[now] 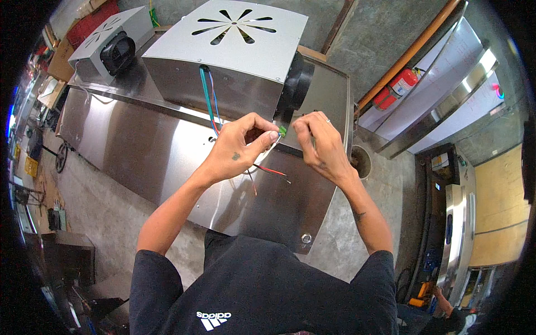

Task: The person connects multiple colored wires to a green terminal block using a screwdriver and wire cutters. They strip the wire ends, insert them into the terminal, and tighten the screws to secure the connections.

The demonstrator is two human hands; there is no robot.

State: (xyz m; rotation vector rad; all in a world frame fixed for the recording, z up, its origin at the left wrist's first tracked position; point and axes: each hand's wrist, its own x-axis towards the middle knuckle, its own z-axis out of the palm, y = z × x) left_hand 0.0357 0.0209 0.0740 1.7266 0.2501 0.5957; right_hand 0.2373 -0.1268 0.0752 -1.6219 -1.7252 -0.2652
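Observation:
My left hand (pixel 234 148) pinches wires between thumb and forefinger. A small green piece (pixel 282 131), too small to name surely, shows at those fingertips, and a pale wire runs down from there. Below the hand hang a red wire (pixel 272 170) and a black wire (pixel 252 183) with bare ends. Close by on the right, my right hand (pixel 322 146) has its fingers curled together; whatever they may hold is hidden. Teal-sleeved wires (pixel 205 92) come out of a hole in a large metal box (pixel 223 86) and pass down behind my left hand.
The box has a slotted pale top and a black round fitting (pixel 297 84) at its right side. It stands on a stainless steel bench (pixel 134 148). A similar box (pixel 92 58) stands farther left. Past the bench's right edge are a bucket (pixel 363 162) and a red fire extinguisher (pixel 395 89).

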